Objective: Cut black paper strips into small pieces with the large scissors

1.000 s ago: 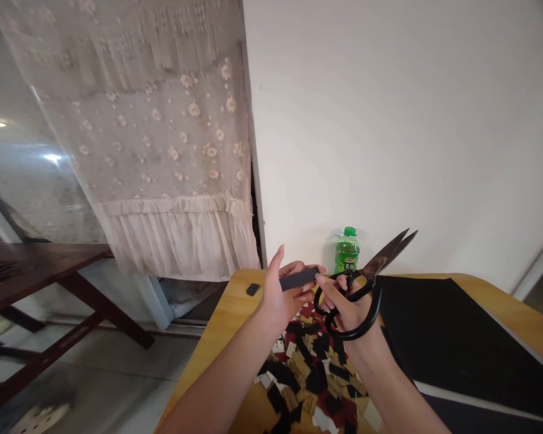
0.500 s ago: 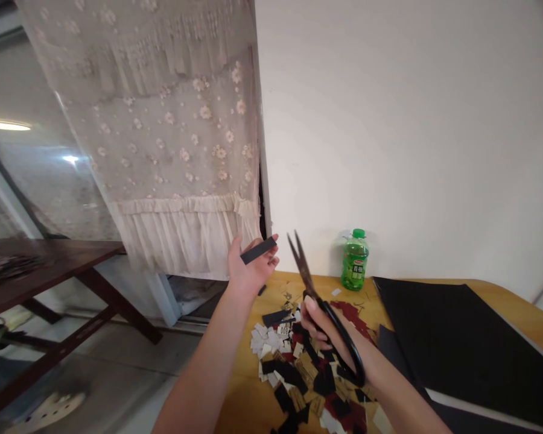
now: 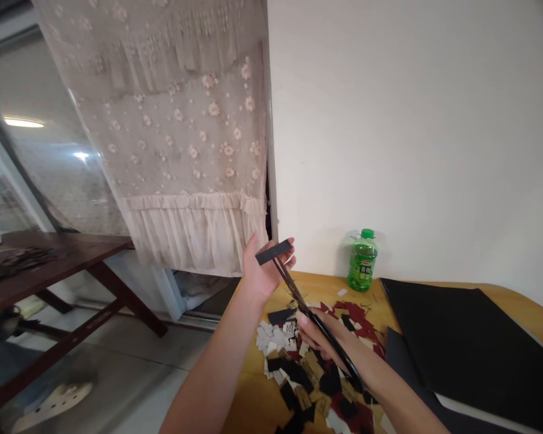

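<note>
A short strip of black paper (image 3: 268, 252) is held up in my left hand (image 3: 263, 274), lying across the fingers above the table's left edge. My right hand (image 3: 323, 337) grips black-handled scissors (image 3: 294, 288), fingers around the handles. Their blade tips meet the strip's lower edge near its middle, and the blades look nearly together. Below both hands spreads a heap of cut paper pieces (image 3: 310, 364) in black, white, brown and dark red. One white piece carries printed digits.
A green bottle (image 3: 361, 265) stands against the wall. Large black sheets (image 3: 470, 343) lie on the right of the wooden table (image 3: 507, 294). Left are a lace curtain (image 3: 194, 150), a dark red table (image 3: 90, 242) and a person's foot in a clog (image 3: 57, 405).
The scissors were raised with blades apart, clear of the strip. Now they have swung left to the strip, and the blades have come together. The view has shifted slightly left.
</note>
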The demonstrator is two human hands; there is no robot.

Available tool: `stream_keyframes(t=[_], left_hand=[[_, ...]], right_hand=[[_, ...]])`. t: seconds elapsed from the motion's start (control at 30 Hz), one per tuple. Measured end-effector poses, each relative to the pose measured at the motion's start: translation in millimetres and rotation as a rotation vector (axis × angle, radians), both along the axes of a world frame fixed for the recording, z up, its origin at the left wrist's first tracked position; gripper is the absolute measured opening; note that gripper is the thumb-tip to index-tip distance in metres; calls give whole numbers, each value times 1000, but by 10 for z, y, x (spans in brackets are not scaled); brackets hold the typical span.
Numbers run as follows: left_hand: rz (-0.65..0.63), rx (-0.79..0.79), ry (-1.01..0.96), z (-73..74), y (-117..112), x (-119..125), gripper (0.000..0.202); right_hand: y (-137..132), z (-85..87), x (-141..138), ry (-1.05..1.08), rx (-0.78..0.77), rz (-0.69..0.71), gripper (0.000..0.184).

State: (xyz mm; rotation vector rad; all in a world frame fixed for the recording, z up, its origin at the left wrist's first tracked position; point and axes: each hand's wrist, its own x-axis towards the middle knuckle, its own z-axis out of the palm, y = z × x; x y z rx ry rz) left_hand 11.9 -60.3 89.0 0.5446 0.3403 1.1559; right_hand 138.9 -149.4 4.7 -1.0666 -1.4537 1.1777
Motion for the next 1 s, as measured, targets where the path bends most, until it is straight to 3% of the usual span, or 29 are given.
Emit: stream_keyframes(t=[0.1, 0.3, 0.53, 0.77, 1.0], left_hand=[[3, -12, 10, -1, 9, -4, 41], [-6, -10, 20, -9, -3, 19, 39], [-6, -23, 53, -16, -73, 122, 40], [-8, -58, 88, -18, -142, 212, 38], [-35, -89, 68, -11, -177, 242, 37]], right_hand=[[-32, 59, 6, -95, -52, 72, 36], [-36, 128, -19, -128, -21, 52, 47], [21, 70, -13, -62, -49, 69, 46], [93, -67, -10, 41, -44, -5, 46], [71, -27, -15, 27, -28, -3, 47]])
